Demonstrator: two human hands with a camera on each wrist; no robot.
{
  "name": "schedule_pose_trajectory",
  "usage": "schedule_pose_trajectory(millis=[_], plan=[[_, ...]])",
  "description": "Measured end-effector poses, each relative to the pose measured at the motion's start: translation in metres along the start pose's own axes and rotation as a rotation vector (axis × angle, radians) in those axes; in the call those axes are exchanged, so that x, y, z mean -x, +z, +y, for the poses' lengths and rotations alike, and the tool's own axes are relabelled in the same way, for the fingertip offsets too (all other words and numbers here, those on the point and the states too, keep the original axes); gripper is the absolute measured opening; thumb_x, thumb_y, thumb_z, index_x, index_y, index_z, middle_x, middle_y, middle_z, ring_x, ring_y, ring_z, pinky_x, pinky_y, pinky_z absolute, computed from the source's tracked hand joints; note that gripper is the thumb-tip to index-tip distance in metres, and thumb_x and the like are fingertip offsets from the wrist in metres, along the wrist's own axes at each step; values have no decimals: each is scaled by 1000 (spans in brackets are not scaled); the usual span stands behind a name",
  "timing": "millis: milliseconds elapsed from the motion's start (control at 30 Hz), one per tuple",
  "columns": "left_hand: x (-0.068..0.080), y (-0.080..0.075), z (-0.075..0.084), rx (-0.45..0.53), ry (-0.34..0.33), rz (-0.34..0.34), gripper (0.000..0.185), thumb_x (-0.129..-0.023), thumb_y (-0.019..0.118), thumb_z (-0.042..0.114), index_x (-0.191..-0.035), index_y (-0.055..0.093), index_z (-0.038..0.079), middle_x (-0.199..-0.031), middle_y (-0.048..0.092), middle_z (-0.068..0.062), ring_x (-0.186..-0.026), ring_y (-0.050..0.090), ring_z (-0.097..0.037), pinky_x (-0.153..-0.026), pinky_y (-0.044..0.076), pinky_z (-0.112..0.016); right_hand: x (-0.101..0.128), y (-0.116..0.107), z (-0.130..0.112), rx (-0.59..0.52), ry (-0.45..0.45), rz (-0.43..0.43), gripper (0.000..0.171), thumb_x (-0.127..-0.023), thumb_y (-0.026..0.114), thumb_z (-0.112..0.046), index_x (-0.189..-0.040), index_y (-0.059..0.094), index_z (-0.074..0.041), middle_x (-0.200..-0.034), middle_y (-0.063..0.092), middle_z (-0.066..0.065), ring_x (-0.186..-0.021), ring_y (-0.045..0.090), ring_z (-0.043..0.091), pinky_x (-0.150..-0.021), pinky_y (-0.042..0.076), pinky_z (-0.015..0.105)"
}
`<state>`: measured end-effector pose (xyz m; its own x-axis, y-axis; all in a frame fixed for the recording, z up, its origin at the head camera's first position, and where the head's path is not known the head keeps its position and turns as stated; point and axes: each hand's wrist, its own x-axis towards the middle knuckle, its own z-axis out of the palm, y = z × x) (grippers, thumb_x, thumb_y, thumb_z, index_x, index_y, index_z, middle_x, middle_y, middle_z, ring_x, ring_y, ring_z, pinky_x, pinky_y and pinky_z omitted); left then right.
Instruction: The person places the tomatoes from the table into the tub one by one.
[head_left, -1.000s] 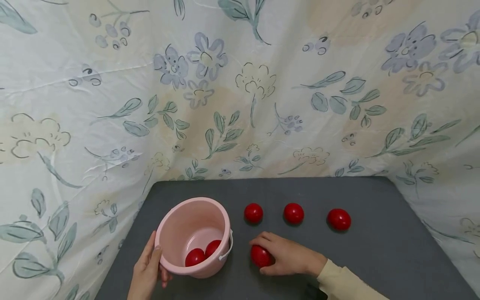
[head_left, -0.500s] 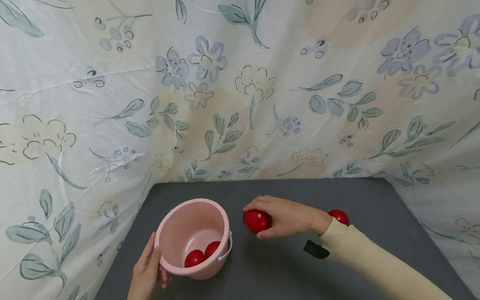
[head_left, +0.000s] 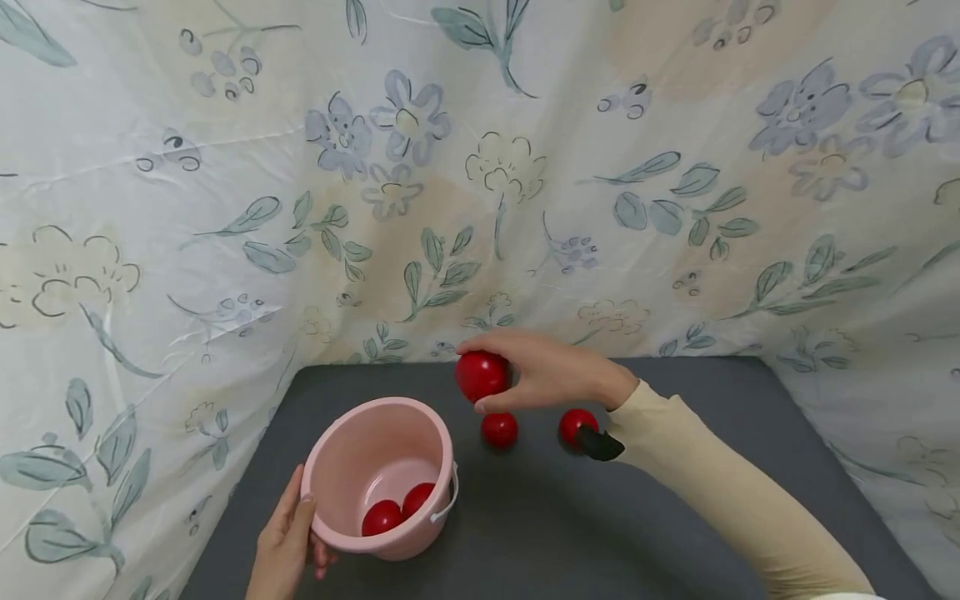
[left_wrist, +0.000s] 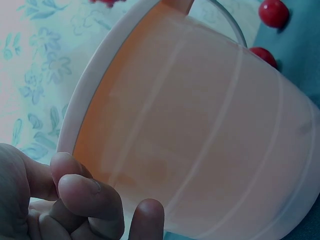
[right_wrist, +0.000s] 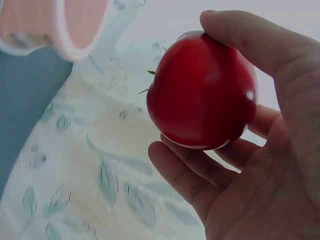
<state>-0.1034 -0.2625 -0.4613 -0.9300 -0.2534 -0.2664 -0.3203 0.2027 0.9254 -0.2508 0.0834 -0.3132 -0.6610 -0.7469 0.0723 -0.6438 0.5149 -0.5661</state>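
Note:
A pink bucket tilts at the left of the table, and two red tomatoes lie inside it. My left hand grips its rim from the left, with thumb and fingers on either side of the edge. Raised beyond the bucket's right side, a tomato is in the grasp of my right hand. Thin green leaf tips show on this tomato in the right wrist view. Below the raised hand, another tomato rests on the table.
One more tomato sits on the dark grey table, partly covered by a black piece at the right cuff. The bucket's white handle hangs at its right. Floral cloth encloses the table's back and sides.
My right hand took the tomato off the table in front and lifted it up and slightly left. The rightmost tomato is now hidden behind the arm. My left hand and the bucket have barely moved.

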Motion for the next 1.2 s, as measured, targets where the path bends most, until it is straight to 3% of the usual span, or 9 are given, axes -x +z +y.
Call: schedule_pose_trajectory(millis=[267, 533, 733, 900, 1200], plan=[[-1, -3, -5, 12, 34, -4, 61, -112, 33, 30, -165, 3, 22, -57, 55, -6, -48, 57, -19, -53, 54, -31, -46, 23, -31, 27, -128, -61, 76, -79, 85, -36, -146, 49, -27, -141, 54, -10, -125, 50, 10, -84, 56, 22], [1, -6, -6, 16, 78, 14, 61, -112, 35, 30, -165, 8, 19, -54, 54, -6, -46, 57, -20, -50, 53, -32, -85, 57, -54, 75, -158, -150, 74, -80, 84, -36, -145, 50, -26, -138, 57, -7, -123, 52, 10, -84, 55, 18], [0, -5, -6, 35, 68, -2, 62, -111, 36, 32, -165, 8, 19, -55, 54, -4, -46, 56, -19, -49, 52, -30, -100, 95, -46, 42, -135, -291, 70, -83, 82, -35, -145, 50, -25, -130, 58, -9, -114, 53, 4, -80, 53, 15], [-2, -4, -6, 45, 55, -13, 62, -111, 37, 33, -165, 8, 20, -56, 54, -4, -48, 57, -20, -49, 51, -30, -102, 120, -30, -7, -123, -357, 63, -82, 84, -29, -136, 53, -25, -125, 59, -11, -111, 53, 2, -78, 54, 15], [-3, -4, -4, 68, 69, -16, 62, -111, 36, 29, -165, 8, 18, -55, 53, -3, -47, 55, -17, -48, 51, -29, -101, 149, -24, 297, -109, -331, 64, -75, 88, -40, -131, 59, -28, -119, 63, -13, -104, 56, 3, -74, 53, 14]])
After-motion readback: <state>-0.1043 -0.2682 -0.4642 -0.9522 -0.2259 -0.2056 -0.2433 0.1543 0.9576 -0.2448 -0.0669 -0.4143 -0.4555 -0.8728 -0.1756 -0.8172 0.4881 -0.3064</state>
